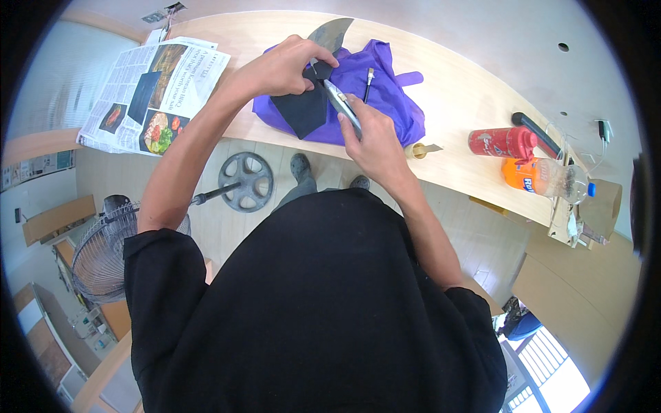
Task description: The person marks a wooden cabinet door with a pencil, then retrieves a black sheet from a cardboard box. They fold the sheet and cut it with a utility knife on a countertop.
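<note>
My left hand (291, 65) pinches a stiff-looking black sheet (303, 113), thumb and index finger closed on its upper part. Directly beyond those fingers a curved grey metal blade (332, 33) sticks out; whether it joins the sheet is hidden. In my right hand (375, 134) is a grey utility knife (340, 102), its tip at the sheet's right edge, close to my left thumb. Beneath it all lies a crumpled purple cloth (399, 110). A small black-handled brush (368, 84) rests on that cloth, right of the knife.
Newspaper (165, 89) covers the table's left end. Near the front edge sits a tape roll (416, 151). On the right are a red bottle (502, 142) and an orange-labelled plastic bottle (544, 177). A wire fan (110, 248) stands left on the floor.
</note>
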{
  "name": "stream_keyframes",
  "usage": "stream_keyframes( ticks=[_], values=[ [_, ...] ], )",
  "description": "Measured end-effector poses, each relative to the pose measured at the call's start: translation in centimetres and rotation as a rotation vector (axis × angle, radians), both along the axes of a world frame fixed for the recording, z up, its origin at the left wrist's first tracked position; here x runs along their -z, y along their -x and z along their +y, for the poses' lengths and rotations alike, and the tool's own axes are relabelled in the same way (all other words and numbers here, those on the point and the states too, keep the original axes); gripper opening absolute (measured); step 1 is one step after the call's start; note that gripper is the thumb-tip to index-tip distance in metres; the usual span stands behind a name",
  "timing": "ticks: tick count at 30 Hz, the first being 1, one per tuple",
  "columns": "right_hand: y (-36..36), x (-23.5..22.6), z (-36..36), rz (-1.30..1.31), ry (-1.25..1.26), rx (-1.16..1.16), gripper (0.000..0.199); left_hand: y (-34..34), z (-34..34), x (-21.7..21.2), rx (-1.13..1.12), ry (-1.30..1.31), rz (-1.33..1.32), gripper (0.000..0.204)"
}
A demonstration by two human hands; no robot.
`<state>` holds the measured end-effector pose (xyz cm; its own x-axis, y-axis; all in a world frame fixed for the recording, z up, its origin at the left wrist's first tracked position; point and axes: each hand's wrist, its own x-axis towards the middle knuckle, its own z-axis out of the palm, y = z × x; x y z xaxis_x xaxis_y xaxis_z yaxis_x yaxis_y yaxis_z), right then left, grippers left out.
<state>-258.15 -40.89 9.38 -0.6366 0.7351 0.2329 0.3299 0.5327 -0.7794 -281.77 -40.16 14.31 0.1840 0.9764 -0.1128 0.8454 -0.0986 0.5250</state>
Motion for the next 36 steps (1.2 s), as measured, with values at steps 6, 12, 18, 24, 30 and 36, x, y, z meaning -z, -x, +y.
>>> stream_keyframes(
  ticks=[6,12,18,24,30,36],
  values=[
    [-0.3,-2.2,0.2,-0.102,0.516,0.008,0.036,0.3,-0.4,-0.1,0.005,-0.012,-0.038,0.055],
    [-0.1,-0.5,-0.6,-0.111,-0.048,-0.016,0.038,0.6,-0.6,1.5,0.029,-0.120,-0.026,0.054],
    [0.7,-1.0,-0.6,-0.104,-0.028,-0.030,0.037,-0.7,-0.8,0.6,0.054,-0.070,-0.032,0.055],
    [0.6,-1.4,-0.8,-0.167,-0.062,-0.027,0.034,-0.2,-0.8,1.0,0.009,-0.054,-0.050,0.054],
    [0.2,0.6,-1.1,-0.069,-0.052,-0.029,0.035,0.4,-0.8,1.2,-0.002,-0.093,-0.042,0.054],
    [0.6,0.0,-0.4,-0.136,-0.033,-0.030,0.035,0.1,-0.5,0.9,0.022,-0.067,-0.015,0.055]
  ],
)
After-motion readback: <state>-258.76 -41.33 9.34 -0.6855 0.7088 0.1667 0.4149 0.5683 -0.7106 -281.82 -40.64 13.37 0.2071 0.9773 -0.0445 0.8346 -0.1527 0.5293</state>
